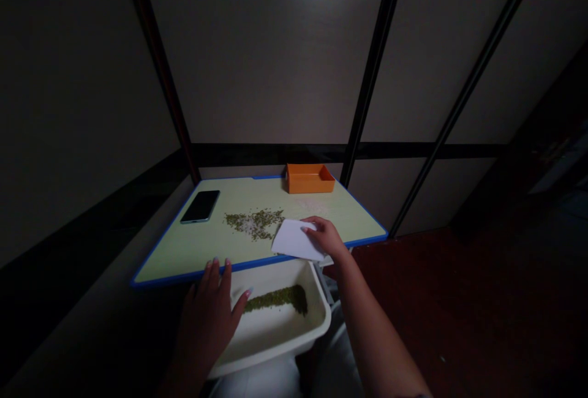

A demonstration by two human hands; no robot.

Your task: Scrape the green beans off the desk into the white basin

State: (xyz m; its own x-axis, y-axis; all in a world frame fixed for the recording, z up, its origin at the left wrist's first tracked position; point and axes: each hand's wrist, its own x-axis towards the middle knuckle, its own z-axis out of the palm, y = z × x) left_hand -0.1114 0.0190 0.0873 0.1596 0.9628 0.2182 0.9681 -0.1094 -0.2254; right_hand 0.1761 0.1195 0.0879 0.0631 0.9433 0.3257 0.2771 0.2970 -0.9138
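Note:
My right hand [323, 236] pinches a white card [294, 240], which rests low over the pale tabletop near its front edge. Left of the card, small green grains [253, 223] lie scattered, with some whitish bits among them. My left hand [215, 294] has its fingers spread over the table's front edge and the left side of a white basin [271, 349]. A heap of similar green grains [280, 299] lies inside that basin, which sits below the table edge, over my lap. The palm hides the basin's left end.
An orange open box [310, 181] stands at the table's back right. A dark-screened phone [201, 206] lies at the left. Faint whitish bits [312, 206] show in front of the box. The table [174, 257] has a blue rim, and panelled doors [275, 67] rise behind it.

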